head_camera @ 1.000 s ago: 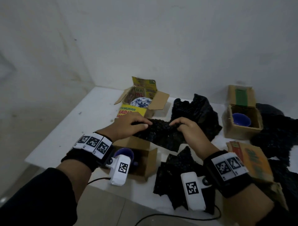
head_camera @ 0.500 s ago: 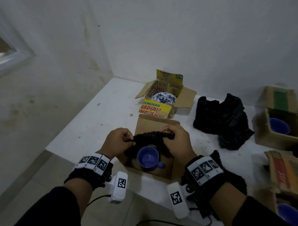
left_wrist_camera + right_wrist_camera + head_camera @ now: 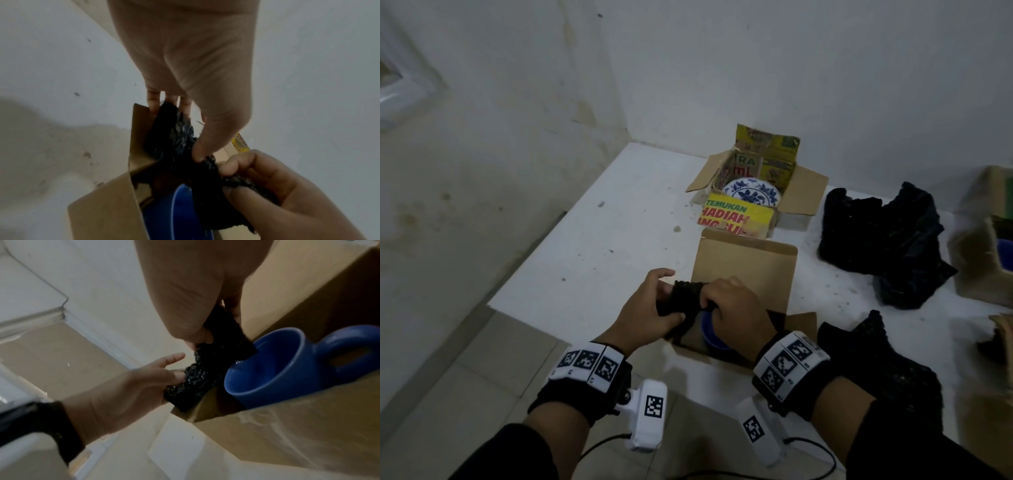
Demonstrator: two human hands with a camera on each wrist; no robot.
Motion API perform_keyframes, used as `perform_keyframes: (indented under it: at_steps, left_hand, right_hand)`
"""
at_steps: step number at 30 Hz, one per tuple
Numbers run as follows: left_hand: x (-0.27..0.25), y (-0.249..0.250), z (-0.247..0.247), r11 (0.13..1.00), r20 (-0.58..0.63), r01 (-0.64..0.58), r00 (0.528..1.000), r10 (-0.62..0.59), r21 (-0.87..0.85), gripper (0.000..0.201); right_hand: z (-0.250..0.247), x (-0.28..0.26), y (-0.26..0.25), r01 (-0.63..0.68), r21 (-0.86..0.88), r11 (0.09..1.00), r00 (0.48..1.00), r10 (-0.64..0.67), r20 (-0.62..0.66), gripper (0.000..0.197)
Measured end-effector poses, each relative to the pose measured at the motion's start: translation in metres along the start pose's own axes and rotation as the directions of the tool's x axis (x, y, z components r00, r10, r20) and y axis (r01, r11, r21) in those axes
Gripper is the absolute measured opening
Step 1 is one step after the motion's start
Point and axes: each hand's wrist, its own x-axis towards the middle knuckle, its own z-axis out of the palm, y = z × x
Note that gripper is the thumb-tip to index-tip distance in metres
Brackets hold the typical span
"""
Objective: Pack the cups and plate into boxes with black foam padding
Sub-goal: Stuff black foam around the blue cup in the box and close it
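Foam strip held over the left edge of the open box, directly above the blue cup standing inside. Long axis running from the left hand to the right hand. Both hands pinching it, thumb against fingers; left little finger splayed free. Right hand nearer the cup. Foam black, coarse, crumpled, slightly glossy. Probable next move: downward, between cup and box wall.
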Motion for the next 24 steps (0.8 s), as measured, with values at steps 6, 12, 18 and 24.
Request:
perform_keyframes:
  at_steps: [6,12,18,24]
  left_hand:
    - [-0.002,0.006,-0.002,0.998,-0.064,0.057,0.996,-0.055,0.032,0.023]
    - [-0.001,-0.002,0.004,0.996,-0.106,0.007,0.994,0.002,0.087,0.029]
    - [-0.017,0.010,0.013,0.915,0.083,0.199,0.980,-0.182,-0.351,0.045]
    - [-0.016,0.000,0.020,0.834,0.154,0.254,0.967,-0.204,-0.489,0.048]
  right_hand:
    - [-0.011,0.016,0.002,-0.017,-0.127,0.992,0.999,0.012,-0.045,0.037]
    - [-0.003,0.028,0.002,0.100,-0.086,0.991,0.994,-0.096,0.054,0.022]
    - [0.007,0.030,0.005,0.274,-0.357,0.893,0.962,-0.253,0.105,0.016]
    - [0.020,0.018,0.003,0.370,-0.507,0.778,0.911,-0.198,0.361,0.025]
